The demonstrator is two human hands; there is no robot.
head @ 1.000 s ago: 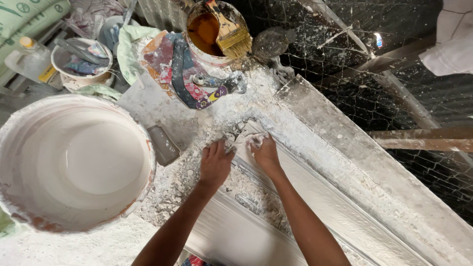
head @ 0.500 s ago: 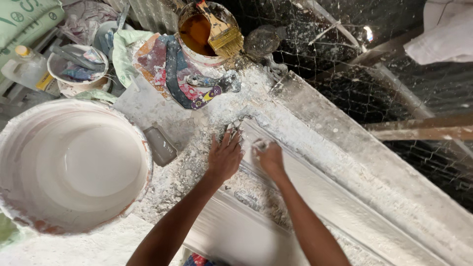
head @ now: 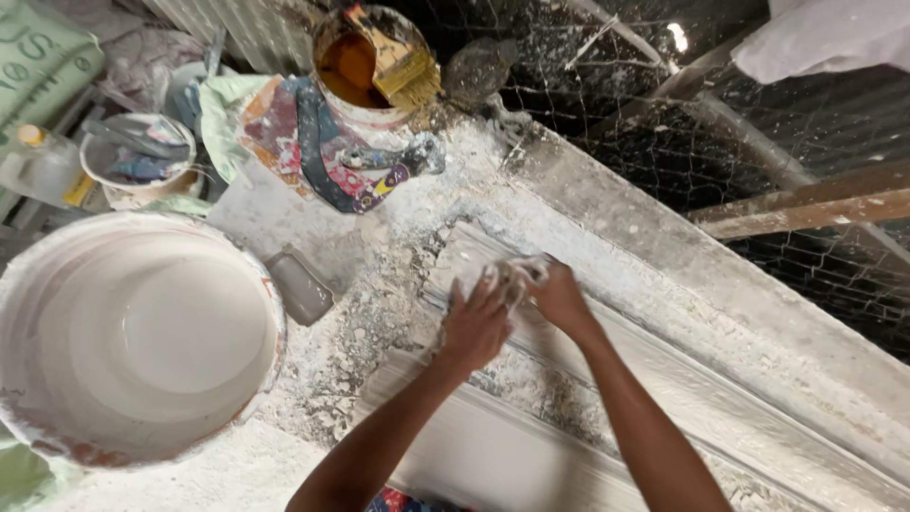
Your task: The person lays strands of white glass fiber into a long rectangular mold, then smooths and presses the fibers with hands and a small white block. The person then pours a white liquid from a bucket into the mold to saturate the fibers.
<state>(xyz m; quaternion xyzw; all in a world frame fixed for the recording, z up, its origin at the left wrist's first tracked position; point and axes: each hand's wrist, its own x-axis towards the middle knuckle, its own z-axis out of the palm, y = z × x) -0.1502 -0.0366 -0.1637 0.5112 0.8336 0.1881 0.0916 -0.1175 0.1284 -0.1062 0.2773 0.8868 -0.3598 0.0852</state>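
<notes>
Both hands meet over the white moulded strip (head: pixel 569 417): left hand (head: pixel 477 322) and right hand (head: pixel 559 296) pinch a wet white lump (head: pixel 512 275) together, fingers closed around it. The big white bucket (head: pixel 133 332) sits just beside, within easy reach.

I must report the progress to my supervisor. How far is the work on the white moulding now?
Done: the near length of the moulding looks smooth and white. In hand: the left hand and right hand press a lump of white material onto its far end. Left: crumbly plaster debris lies beside it, and rough patches show below the hands. The big white bucket holds white mix.
</notes>
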